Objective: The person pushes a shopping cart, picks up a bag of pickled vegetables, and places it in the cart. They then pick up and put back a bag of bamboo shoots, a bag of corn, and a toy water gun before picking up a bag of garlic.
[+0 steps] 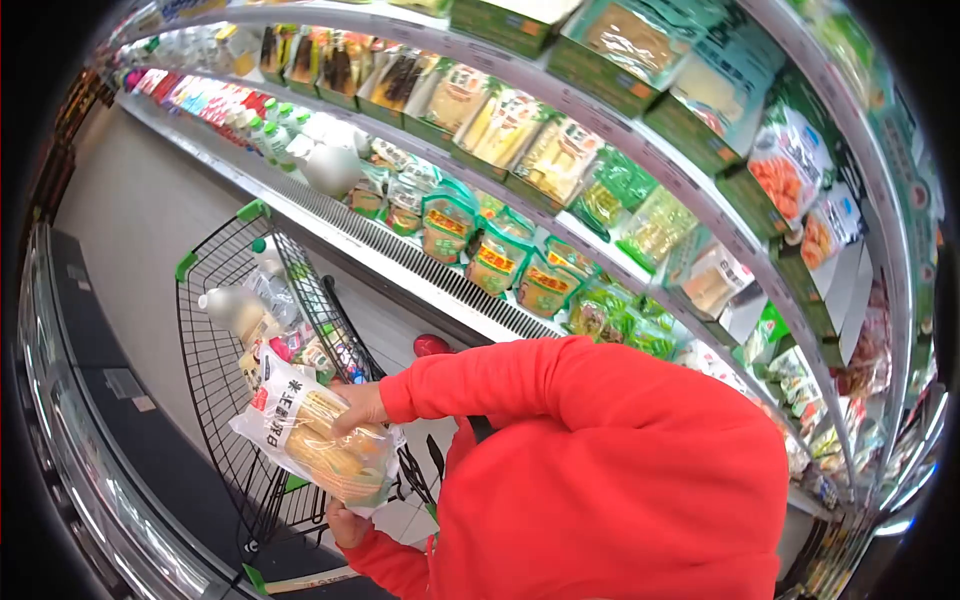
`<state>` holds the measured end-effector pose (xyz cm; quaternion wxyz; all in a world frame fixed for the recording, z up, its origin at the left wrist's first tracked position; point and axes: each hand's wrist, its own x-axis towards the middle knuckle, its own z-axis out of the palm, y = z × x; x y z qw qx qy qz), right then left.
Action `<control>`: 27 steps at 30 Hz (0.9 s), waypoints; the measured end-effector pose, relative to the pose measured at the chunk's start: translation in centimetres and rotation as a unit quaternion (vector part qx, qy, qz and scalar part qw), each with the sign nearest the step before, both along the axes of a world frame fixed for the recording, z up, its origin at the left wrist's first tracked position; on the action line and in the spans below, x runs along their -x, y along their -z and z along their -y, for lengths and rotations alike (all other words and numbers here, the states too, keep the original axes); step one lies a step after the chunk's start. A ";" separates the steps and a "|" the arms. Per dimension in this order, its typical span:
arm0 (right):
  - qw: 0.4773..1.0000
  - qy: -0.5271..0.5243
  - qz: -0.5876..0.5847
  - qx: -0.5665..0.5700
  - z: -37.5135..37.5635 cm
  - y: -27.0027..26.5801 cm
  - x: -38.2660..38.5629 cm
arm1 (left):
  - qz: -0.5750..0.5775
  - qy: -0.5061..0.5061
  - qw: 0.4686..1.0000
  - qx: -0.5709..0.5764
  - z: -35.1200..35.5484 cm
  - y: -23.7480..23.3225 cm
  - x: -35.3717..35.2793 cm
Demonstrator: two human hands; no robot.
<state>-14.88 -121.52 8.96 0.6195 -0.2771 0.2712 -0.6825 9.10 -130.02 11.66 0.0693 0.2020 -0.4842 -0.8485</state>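
A clear and white plastic pack of corn cobs is tilted above the shopping cart. My right hand, in a red sleeve, lies over the pack's upper right side, its fingers gripping the plastic. At the lower end, my left hand closes on the pack's bottom corner. Part of its fingers is hidden behind the pack. Inside the cart, beyond the pack, lie a white-capped bottle, a clear bottle with a green cap and several other packages.
Refrigerated shelves with bagged foods run along the right side. Green-edged bags stand on the lowest shelf. A dark display case borders the left. Between them stretches a grey floor. A red shoe shows beside the cart.
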 end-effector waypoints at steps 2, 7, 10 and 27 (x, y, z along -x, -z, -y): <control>0.999 0.038 0.025 -0.005 -5.0 0.9 -2.2 | 0.000 0.021 1.000 0.002 -2.4 -0.3 1.7; 0.982 0.160 0.062 -0.075 -16.4 0.1 -5.0 | 0.034 0.068 0.994 -0.078 -8.7 0.7 4.2; 0.956 0.280 -0.019 -0.089 -22.0 0.5 -6.3 | 0.045 0.184 0.979 -0.074 -12.6 0.7 6.2; 0.823 0.380 0.158 -0.392 -58.2 7.5 -17.3 | 0.297 0.423 0.838 -0.176 -48.8 6.0 5.5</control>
